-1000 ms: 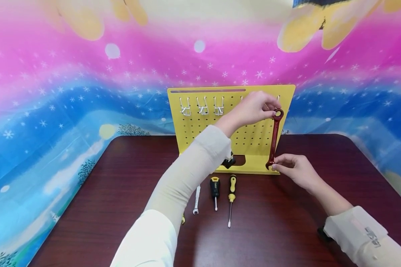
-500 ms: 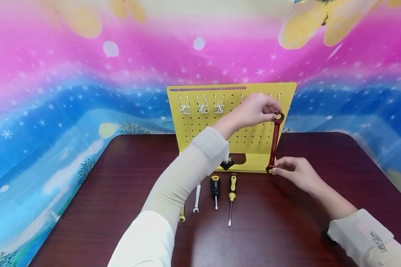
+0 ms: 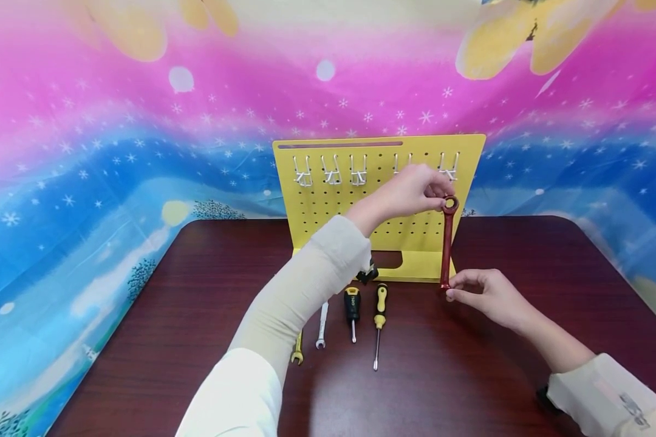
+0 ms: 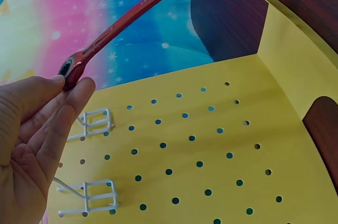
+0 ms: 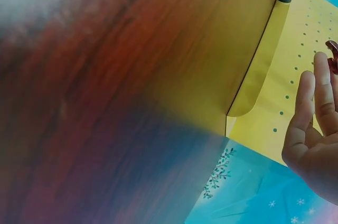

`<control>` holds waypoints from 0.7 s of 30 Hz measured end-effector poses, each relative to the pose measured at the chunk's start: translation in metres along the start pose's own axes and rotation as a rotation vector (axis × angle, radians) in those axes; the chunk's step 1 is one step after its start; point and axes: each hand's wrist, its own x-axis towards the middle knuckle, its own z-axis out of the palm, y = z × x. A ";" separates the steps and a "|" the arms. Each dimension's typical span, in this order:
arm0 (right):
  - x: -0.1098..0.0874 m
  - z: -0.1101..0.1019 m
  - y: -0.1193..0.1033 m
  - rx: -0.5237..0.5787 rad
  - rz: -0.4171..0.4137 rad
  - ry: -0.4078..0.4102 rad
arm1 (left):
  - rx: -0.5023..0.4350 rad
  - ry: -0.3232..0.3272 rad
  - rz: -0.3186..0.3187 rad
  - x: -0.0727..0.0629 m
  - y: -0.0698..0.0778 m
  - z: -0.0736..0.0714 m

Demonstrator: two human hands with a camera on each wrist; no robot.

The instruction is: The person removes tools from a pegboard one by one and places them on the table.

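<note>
In the head view a red combination wrench (image 3: 446, 246) is held nearly upright in front of the pegboard's right side. My left hand (image 3: 412, 189) pinches its ring end at the top between thumb and fingers. My right hand (image 3: 488, 295) pinches the lower end between thumb and fingertips. The left wrist view shows the wrench's ring (image 4: 66, 67) at my left thumb and fingertips, its shaft slanting up and away. At the right wrist view's edge, the wrench's jaw end (image 5: 332, 55) shows beside the fingers of my right hand (image 5: 317, 139).
A yellow pegboard (image 3: 355, 218) with white wire hooks (image 3: 332, 174) stands at the table's back. Before it lie a black-and-yellow screwdriver (image 3: 352, 306), a longer yellow screwdriver (image 3: 380, 315), a silver wrench (image 3: 322, 326) and a yellow wrench (image 3: 297, 352), partly behind my left sleeve.
Both hands have lowered with the red wrench, bringing its lower end down past the pegboard's front edge. The wrench has turned, and the white hooks at the right now show above the left hand.
</note>
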 end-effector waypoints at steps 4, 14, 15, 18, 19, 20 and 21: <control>-0.003 0.003 -0.001 -0.004 -0.002 -0.011 | -0.011 -0.006 -0.003 -0.002 -0.002 0.003; -0.011 0.010 -0.004 -0.012 -0.060 -0.028 | -0.044 -0.016 -0.012 -0.010 -0.011 0.012; -0.012 0.012 -0.004 -0.008 -0.074 -0.027 | -0.050 -0.017 -0.013 -0.011 -0.012 0.013; -0.013 0.014 -0.004 0.002 -0.092 -0.036 | -0.066 -0.017 -0.015 -0.012 -0.016 0.017; -0.013 0.015 -0.005 0.004 -0.094 -0.040 | -0.072 -0.017 -0.015 -0.013 -0.017 0.018; -0.014 0.015 -0.005 0.006 -0.093 -0.045 | -0.082 -0.020 -0.017 -0.013 -0.018 0.019; -0.014 0.016 -0.005 0.010 -0.091 -0.053 | -0.089 -0.024 -0.021 -0.013 -0.019 0.021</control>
